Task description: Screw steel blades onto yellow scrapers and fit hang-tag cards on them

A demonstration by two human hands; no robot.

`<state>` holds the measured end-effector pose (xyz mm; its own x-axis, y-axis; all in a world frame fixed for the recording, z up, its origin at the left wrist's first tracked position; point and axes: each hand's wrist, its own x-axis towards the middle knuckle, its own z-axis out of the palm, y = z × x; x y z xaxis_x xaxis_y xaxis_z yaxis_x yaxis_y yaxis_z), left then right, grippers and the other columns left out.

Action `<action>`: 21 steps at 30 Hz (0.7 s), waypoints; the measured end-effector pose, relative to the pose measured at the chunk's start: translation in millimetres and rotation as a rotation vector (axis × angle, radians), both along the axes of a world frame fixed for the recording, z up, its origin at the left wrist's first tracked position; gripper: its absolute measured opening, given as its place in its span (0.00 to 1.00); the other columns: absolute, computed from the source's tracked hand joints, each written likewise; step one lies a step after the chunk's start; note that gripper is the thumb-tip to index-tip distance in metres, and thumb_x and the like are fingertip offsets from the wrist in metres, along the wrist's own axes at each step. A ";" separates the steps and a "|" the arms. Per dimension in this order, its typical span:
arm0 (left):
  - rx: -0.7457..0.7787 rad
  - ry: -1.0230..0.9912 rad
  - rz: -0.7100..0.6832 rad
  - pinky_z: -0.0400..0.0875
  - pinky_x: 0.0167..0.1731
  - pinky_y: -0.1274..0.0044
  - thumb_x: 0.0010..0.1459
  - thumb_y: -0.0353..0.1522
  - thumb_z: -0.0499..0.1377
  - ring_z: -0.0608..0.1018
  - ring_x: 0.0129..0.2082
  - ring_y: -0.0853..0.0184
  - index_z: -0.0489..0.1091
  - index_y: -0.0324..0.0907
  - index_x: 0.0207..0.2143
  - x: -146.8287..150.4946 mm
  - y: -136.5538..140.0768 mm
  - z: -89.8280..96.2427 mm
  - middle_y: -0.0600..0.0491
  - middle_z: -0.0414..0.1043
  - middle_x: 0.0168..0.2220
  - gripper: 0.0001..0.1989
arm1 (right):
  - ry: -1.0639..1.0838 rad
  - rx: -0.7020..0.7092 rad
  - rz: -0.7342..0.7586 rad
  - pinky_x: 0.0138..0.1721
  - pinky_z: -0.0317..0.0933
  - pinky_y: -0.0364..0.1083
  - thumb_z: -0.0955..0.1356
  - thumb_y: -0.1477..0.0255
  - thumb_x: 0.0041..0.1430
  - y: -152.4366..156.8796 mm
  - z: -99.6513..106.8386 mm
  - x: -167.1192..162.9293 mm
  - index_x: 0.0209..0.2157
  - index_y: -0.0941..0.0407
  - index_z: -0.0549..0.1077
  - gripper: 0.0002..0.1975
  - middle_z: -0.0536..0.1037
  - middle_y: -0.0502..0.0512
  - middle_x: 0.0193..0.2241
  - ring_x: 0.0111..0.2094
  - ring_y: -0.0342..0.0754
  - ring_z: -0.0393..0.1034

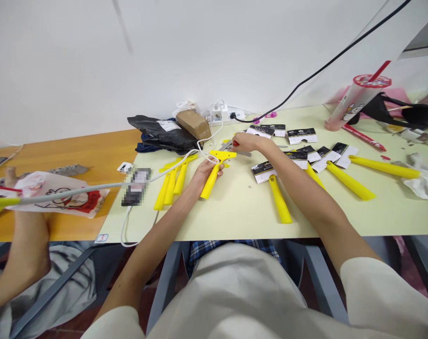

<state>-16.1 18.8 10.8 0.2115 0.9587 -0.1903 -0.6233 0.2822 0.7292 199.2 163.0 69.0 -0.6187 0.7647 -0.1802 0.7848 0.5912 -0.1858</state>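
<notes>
L hand (201, 173) grips yellow scraper (210, 182) over table (235, 212); R hand (248, 141) nr metal strips (244, 153), can't tell if gripping; white cable (73, 191) by scraper head cld snag if pulled, jerking it loose

Between the yellow scraper (209, 184) in the left hand (199, 174) and the nearest yellow handle (281, 202) on the right, the pale table (237, 207) leaves a bare lane from its front edge up towards the right hand (245, 141). A second open strip runs along the front edge at the right, below the other handles. On the left, loose scrapers (170, 187), a phone (136, 188) and a white cable (94, 187) crowd the way. Behind, a black bag (164, 134), a cardboard box (193, 124) and a power strip (219, 114) block passage. The right forearm (302, 186) bars the carded scrapers from above, and a tall cup (355, 101) obstructs the back right
</notes>
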 end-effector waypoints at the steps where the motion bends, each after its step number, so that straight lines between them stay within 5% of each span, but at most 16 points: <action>1: 0.008 0.005 -0.008 0.73 0.31 0.80 0.55 0.24 0.72 0.82 0.35 0.68 0.70 0.43 0.43 0.1 0.0 -0.6 0.52 0.76 0.39 0.18 | 0.029 0.009 -0.001 0.32 0.52 0.48 0.71 0.64 0.73 -1.6 5.5 1.3 0.42 0.61 0.83 0.14 0.83 0.64 0.38 0.30 0.50 0.68; 9: 0.001 0.051 0.016 0.72 0.32 0.79 0.53 0.23 0.72 0.81 0.34 0.68 0.69 0.43 0.43 2.0 -0.3 -2.0 0.54 0.75 0.39 0.19 | 0.270 0.094 -0.031 0.38 0.57 0.48 0.68 0.63 0.75 -23.1 53.7 10.5 0.48 0.60 0.81 0.15 0.81 0.60 0.39 0.36 0.51 0.68; 15: 0.015 0.026 0.028 0.71 0.31 0.79 0.53 0.22 0.70 0.80 0.35 0.68 0.69 0.44 0.43 1.9 -2.2 1.7 0.54 0.73 0.38 0.19 | 0.375 -0.123 -0.066 0.32 0.60 0.48 0.71 0.65 0.71 -33.6 68.0 14.4 0.42 0.62 0.82 0.13 0.80 0.57 0.25 0.28 0.50 0.72; 21: 0.041 -0.005 0.031 0.71 0.30 0.79 0.53 0.23 0.70 0.78 0.33 0.69 0.69 0.45 0.41 1.6 -4.0 4.6 0.55 0.73 0.38 0.18 | 0.443 -0.209 -0.006 0.30 0.61 0.47 0.73 0.66 0.70 -31.2 69.2 15.0 0.41 0.60 0.83 0.11 0.82 0.56 0.24 0.28 0.51 0.76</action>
